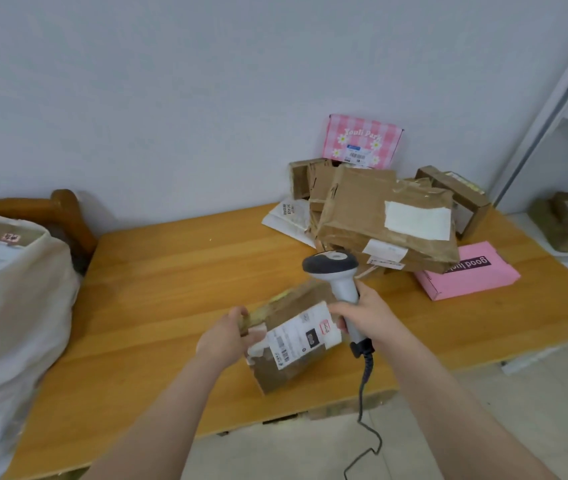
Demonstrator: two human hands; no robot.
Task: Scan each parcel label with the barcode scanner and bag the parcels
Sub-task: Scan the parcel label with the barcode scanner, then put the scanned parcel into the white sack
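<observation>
Orange wooden table (pixel 171 271), near edge: I see small brown cardboard parcel (pixel 275 372), long axis near-left to far-right, label up, left hand (pixel 227 330) gripping its left end. Right hand (pixel 369 317) grips upright grey barcode scanner (pixel 331 265). Brown parcel pile (pixel 386 216) far right, well apart.

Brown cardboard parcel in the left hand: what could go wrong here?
The left hand grips the brown cardboard parcel by one end; it may slip. Its creased white label may misread under the grey handheld scanner in the right hand. The dark scanner cable dangles off the wooden table and could snag.
</observation>
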